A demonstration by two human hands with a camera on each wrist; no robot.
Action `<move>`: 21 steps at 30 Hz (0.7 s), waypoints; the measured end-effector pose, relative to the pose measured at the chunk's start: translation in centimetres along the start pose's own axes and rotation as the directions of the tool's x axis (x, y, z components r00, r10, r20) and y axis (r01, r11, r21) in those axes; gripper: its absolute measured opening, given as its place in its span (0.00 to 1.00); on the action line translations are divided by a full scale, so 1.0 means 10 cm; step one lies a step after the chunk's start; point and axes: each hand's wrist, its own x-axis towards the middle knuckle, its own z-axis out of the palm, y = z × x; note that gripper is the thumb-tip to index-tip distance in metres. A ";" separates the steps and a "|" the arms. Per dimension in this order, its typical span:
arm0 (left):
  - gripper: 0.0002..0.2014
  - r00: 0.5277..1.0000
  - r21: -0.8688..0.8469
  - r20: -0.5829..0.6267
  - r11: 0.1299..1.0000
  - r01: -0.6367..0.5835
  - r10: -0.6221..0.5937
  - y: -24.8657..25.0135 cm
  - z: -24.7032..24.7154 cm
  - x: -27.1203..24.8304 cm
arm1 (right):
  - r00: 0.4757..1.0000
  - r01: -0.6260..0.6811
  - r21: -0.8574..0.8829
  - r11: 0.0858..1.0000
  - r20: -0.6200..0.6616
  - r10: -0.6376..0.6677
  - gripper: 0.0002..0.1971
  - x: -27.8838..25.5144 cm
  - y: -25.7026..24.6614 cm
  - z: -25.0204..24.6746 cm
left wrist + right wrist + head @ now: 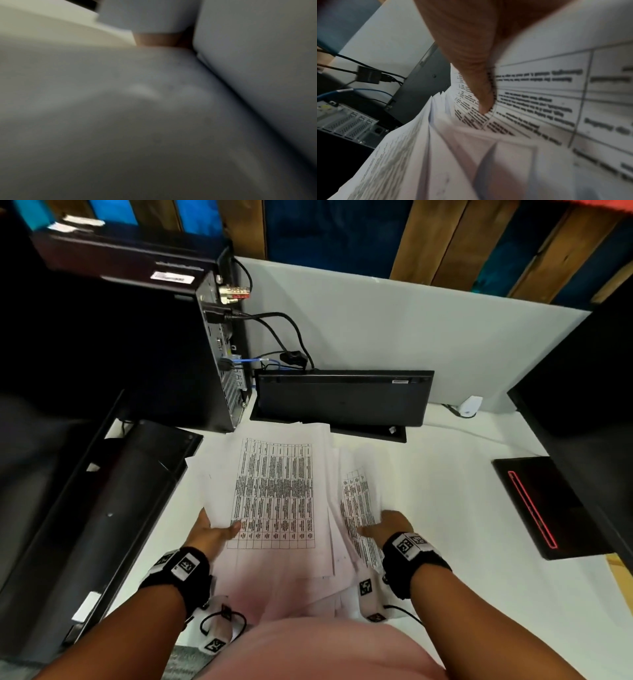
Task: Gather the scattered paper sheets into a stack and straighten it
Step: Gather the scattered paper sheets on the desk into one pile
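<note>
A loose, uneven pile of white paper sheets (274, 491) printed with tables lies on the white desk (462, 525), right in front of me. My left hand (214, 530) grips the pile's left edge, thumb on top and fingers hidden under the sheets. My right hand (385, 527) grips a lifted bunch of sheets (359, 501) at the pile's right side. In the right wrist view the thumb (471, 67) presses on a printed sheet (539, 108), with fanned page edges beside it. The left wrist view is blurred; it shows pale paper (137, 121) and a strip of skin (157, 39).
A black computer tower (219, 354) with cables (284, 337) stands at the back left. A black keyboard (342, 398) leans on edge behind the pile. A long black device (102, 508) lies at the left and a black laptop (541, 505) with a red line at the right.
</note>
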 end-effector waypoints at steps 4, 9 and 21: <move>0.38 1.000 -0.015 0.006 1.000 0.020 -0.020 -0.02 -0.05 0.04 | 0.907 0.124 0.037 0.992 -0.409 -0.098 0.21 -0.20 -0.06 -0.43; 0.56 0.996 -0.029 0.080 0.999 0.045 -0.042 0.01 -0.04 0.02 | 0.534 0.434 0.016 0.901 -0.810 -0.243 0.09 -0.63 -0.46 -1.28; 0.41 0.995 0.203 0.092 0.979 0.019 -0.038 0.14 0.63 -0.15 | 0.964 0.112 0.260 0.959 -0.262 -0.041 0.25 -0.18 -0.26 -0.11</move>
